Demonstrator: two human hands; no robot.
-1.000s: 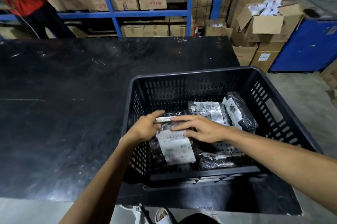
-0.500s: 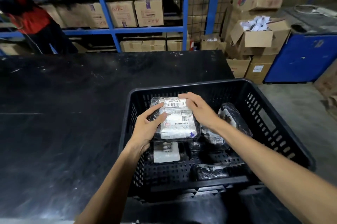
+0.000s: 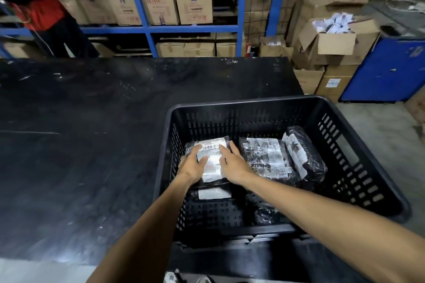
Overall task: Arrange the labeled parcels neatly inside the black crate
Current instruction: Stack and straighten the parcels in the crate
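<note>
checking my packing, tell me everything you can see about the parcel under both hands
The parcel is a flat packet in glossy black plastic wrap with a white printed label and barcode facing up. It lies in the far left part of the black crate, resting on top of another labeled packet below it. The left hand presses its left side and the right hand its right, fingers spread flat over it. The label's print is too blurred to read.

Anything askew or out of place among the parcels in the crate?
Yes: the rightmost parcel leans tilted on its neighbour instead of lying flat. A small one sits loose near the front wall of the crate. Nothing looks damaged.
</note>
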